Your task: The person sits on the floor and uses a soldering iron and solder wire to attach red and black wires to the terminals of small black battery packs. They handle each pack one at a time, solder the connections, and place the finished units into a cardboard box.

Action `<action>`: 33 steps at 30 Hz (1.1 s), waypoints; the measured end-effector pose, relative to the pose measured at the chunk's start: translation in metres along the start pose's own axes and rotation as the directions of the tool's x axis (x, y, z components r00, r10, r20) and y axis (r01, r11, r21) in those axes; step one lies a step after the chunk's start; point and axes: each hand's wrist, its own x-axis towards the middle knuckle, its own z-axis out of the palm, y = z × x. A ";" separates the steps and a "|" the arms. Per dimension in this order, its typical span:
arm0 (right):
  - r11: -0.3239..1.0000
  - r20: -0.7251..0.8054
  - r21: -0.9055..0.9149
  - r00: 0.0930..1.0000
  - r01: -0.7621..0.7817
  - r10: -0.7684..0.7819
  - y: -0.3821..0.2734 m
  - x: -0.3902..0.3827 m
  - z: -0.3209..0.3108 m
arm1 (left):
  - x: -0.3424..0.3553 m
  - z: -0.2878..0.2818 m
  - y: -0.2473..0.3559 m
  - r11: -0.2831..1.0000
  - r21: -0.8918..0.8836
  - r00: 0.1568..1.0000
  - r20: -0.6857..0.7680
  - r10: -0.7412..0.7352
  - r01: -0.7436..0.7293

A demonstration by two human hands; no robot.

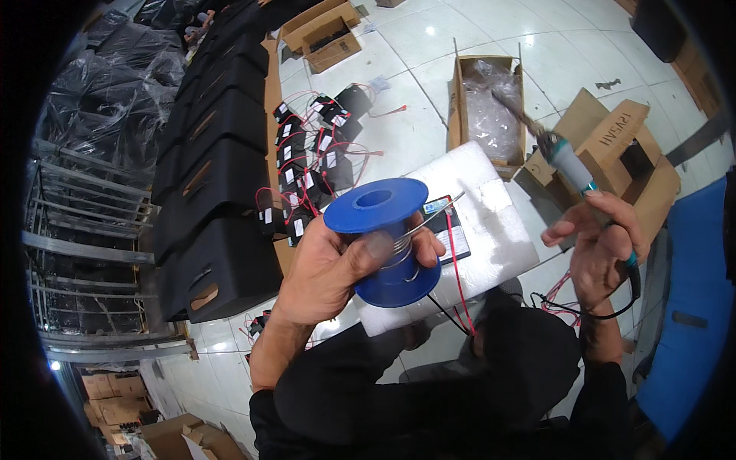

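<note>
The left hand (326,264) grips a blue plastic spool (406,213) wound with silver wire (401,244), thumb and fingers closed around its core, in front of a white foam block (502,230) bearing a black rectangular battery (460,239) with red and black leads. The right hand (609,249), fingers loosely curled, holds a white-and-teal-handled soldering iron (570,165), tip angled away.

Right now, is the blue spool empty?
Not empty: the blue spool in the left hand has silvery wire wound around its core, with one end sticking out. Exact amount unclear.
</note>
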 end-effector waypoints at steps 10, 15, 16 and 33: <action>0.770 0.307 -0.549 0.935 0.325 -0.176 -0.026 0.030 0.050 | -0.001 0.016 -0.007 0.997 0.072 0.999 0.051 0.008 -0.012; 0.623 0.412 -0.607 0.866 0.493 -0.284 -0.021 0.032 0.061 | -0.001 0.013 -0.016 0.995 0.025 0.983 0.158 0.089 -0.094; 0.613 0.425 -0.607 0.858 0.506 -0.288 -0.020 0.031 0.061 | 0.001 0.014 -0.016 0.992 0.033 0.979 0.168 0.114 -0.121; 0.532 0.472 -0.609 0.808 0.589 -0.353 0.000 0.036 0.051 | 0.002 0.015 0.003 0.899 0.438 0.911 -0.377 0.170 0.014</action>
